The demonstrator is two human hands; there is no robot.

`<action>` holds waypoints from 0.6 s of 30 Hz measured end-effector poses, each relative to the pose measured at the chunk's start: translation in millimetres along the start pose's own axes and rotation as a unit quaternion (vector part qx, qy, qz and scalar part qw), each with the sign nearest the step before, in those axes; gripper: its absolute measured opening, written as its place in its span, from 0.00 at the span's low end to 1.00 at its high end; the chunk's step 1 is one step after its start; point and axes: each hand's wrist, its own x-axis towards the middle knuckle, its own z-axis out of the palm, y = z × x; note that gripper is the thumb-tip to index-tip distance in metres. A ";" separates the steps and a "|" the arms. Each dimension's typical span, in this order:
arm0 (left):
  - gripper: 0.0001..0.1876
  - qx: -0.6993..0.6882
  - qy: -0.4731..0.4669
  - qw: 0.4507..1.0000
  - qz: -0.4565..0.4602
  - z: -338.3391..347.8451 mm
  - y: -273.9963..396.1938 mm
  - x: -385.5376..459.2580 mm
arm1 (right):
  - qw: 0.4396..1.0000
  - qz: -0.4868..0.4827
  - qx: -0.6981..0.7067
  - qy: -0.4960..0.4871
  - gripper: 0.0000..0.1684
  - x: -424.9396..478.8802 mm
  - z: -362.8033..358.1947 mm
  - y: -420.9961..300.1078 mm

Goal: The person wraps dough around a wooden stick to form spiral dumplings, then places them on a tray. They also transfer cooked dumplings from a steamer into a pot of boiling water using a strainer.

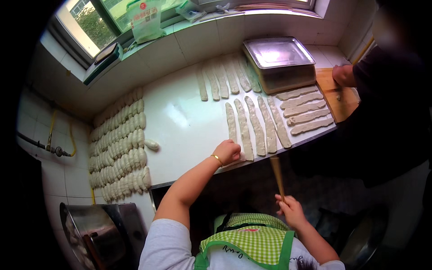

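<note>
My left hand [228,152] is closed in a fist over the near end of a greyish dough strip [231,119], at the table's front edge. Its fingertips are hidden, so I cannot tell what they grip. Several more long strips [255,126] lie side by side just to its right, pointing away from me. Below the table edge, in front of my apron, my right hand [292,210] grips a narrow tan wooden stick or bundle of sticks [277,173] by its lower end. The upper end points towards the table.
Rows of coiled pale dough pieces [118,148] line the table's left side, one loose piece [151,144] beside them. A lidded metal container [281,64] stands at the back right. Another person's hand [344,76] rests by a wooden board [332,98]. A steel bowl [96,229] sits lower left.
</note>
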 end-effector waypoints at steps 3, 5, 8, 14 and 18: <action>0.05 -0.527 0.045 0.812 -0.244 -15.4 11.7 -2.2 | 0.976 -0.092 -0.183 0.070 0.20 28.9 -0.6 -15.0; 0.06 -0.651 0.088 0.713 -0.246 -46.3 39.3 -12.3 | 0.970 -0.129 -0.185 0.095 0.19 48.9 5.4 -29.0; 0.09 -0.728 0.156 0.628 -0.227 -72.9 71.4 -44.7 | 0.980 -0.135 -0.146 0.007 0.17 62.5 20.0 -62.5; 0.20 -0.583 0.346 0.691 -0.252 -84.8 132.6 -103.4 | 0.965 -0.216 -0.143 -0.035 0.12 63.8 62.6 -88.0; 0.36 -0.612 0.425 0.621 -0.244 -98.7 158.8 -121.7 | 0.932 -0.266 -0.245 0.019 0.08 38.8 77.6 -114.5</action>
